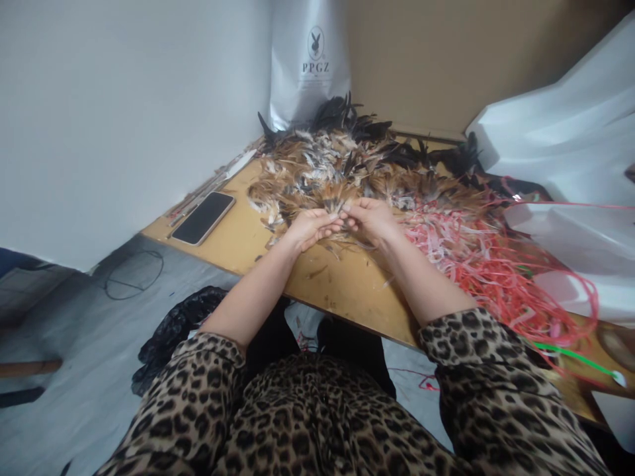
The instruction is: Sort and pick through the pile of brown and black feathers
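Both of my hands meet over the front of a big heap of brown, white and black feathers [317, 158] on a wooden table [238, 231]. My left hand [317, 225] is closed in a pinch, thumb against fingers, at the base of a small tuft of brown feathers [333, 194]. Right beside it, my right hand [364, 218] pinches the same tuft from the other side. The tuft fans out away from me above the fingertips. A few loose feathers [337, 248] lie on the wood just under the hands.
A phone [204, 218] lies at the table's left. Tangled red and pink plastic strips [496, 277] spread on the right, with a green strip [578, 357] near the edge. A white bag [310, 59] stands behind the heap. White plastic sheeting [565, 132] rises at right.
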The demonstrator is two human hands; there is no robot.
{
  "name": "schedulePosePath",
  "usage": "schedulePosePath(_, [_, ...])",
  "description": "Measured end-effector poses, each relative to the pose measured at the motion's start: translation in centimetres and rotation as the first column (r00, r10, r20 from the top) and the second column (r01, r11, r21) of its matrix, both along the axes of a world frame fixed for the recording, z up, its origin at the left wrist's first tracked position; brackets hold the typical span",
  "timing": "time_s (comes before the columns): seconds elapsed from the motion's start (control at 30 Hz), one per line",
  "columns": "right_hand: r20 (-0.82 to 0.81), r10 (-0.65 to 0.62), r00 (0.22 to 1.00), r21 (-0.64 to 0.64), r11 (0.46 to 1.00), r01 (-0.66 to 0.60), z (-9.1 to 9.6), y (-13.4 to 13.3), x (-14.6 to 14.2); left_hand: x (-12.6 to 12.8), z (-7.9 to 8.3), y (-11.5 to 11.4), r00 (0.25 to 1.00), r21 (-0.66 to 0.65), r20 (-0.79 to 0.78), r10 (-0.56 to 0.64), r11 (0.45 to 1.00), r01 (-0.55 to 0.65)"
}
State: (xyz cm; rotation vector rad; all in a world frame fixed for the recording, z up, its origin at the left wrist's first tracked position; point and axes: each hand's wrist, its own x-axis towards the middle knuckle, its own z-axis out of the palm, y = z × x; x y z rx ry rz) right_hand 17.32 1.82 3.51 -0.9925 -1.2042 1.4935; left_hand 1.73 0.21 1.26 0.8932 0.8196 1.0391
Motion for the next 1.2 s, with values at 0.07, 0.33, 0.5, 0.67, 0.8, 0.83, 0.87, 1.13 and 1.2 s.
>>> schedulePosePath(0.07, [0.004,0.002,1.0,0.0,1.0,-0.002,-0.1,0.0,0.0,0.1,0.0,0.0,1.0,-0.003,-0.022,0.015,1.0,-0.015])
schedulePosePath(0.33, [0.121,0.017,0.993,0.051,0.998,-0.023,0.1,0.0,0.3,0.0,-0.1,0.1,0.993,0.065,-0.093,0.066,0.996,-0.06])
schedulePosePath(0.5, [0.588,0.023,0.809,0.233,0.952,-0.197,0.3,0.0,1.6,-0.3,0.0,0.5,0.985,0.07,-0.044,0.165,0.984,-0.161])
schedulePosePath(0.67, [0.863,-0.02,0.506,0.268,0.866,-0.422,0.0,-0.4,1.5,-0.4,0.0,0.5,0.984,0.061,-0.003,0.176,0.983,-0.175])
schedulePosePath(0.8, [0.94,-0.127,0.315,0.267,0.849,-0.456,-0.1,-1.0,0.6,-0.3,0.2,0.4,0.98,0.042,-0.014,0.199,0.979,-0.198])
schedulePosePath(0.83, [0.948,-0.144,0.284,0.267,0.846,-0.462,-0.1,-1.1,0.4,-0.3,0.2,0.4,0.979,0.038,-0.017,0.205,0.978,-0.204])
schedulePosePath(0.87, [0.951,-0.156,0.269,0.27,0.843,-0.466,-0.1,-1.2,0.3,-0.3,0.3,0.4,0.977,0.039,-0.017,0.211,0.977,-0.21])
schedulePosePath(1.13, [0.727,0.088,0.681,0.129,0.957,-0.262,0.0,-0.2,1.7,-0.4,0.0,0.8,0.963,0.042,0.05,0.265,0.963,-0.267])
schedulePosePath(1.2, [0.555,0.15,0.818,0.016,0.981,-0.191,0.0,0.2,2.1,-0.4,0.0,0.8,0.962,0.032,0.055,0.267,0.963,-0.269])
